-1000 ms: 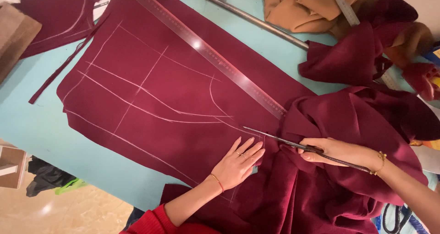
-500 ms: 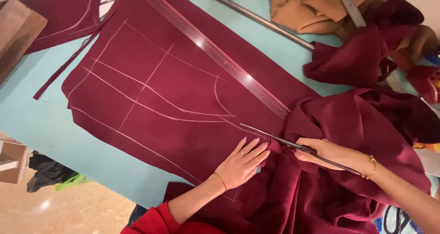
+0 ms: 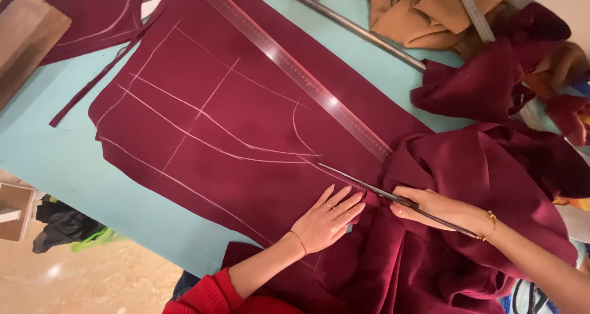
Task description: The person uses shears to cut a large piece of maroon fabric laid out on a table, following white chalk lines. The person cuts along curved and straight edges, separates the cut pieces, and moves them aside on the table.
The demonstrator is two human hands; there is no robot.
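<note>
Maroon cloth (image 3: pixel 233 123) lies flat across the turquoise surface (image 3: pixel 55 154), filling centre of frame, w/ white chalk lines (image 3: pixel 203 120) drawn over it: long slanted strokes, a crossing line, and a curve toward the right. Left hand (image 3: pixel 326 218) sits at lower centre, palm down, fingers spread apart and pressed flat on the cloth, just left of the cut; thin bracelet at the wrist, ring on one finger, red sleeve (image 3: pixel 209 295) at bottom edge. Right hand (image 3: pixel 436 210) at lower right is wrapped closed around the handles of long dark scissors (image 3: pixel 369 188); gold bracelet at that wrist. Scissor blades point toward upper left, tip lying on the cloth near the end of a chalk line, blades look close together. Right of the blades the cloth is bunched in deep folds (image 3: pixel 491 185), spreading to lower right. Long metal ruler (image 3: pixel 295 68) lies diagonally on the cloth from top centre down to the bunched part, above the scissors, not touching them. Metal rod (image 3: pixel 350 25) on the surface at upper centre. Tan fabric (image 3: pixel 424 9) heaped at top right; another maroon piece (image 3: pixel 80 12) w/ chalk marks at upper left.
</note>
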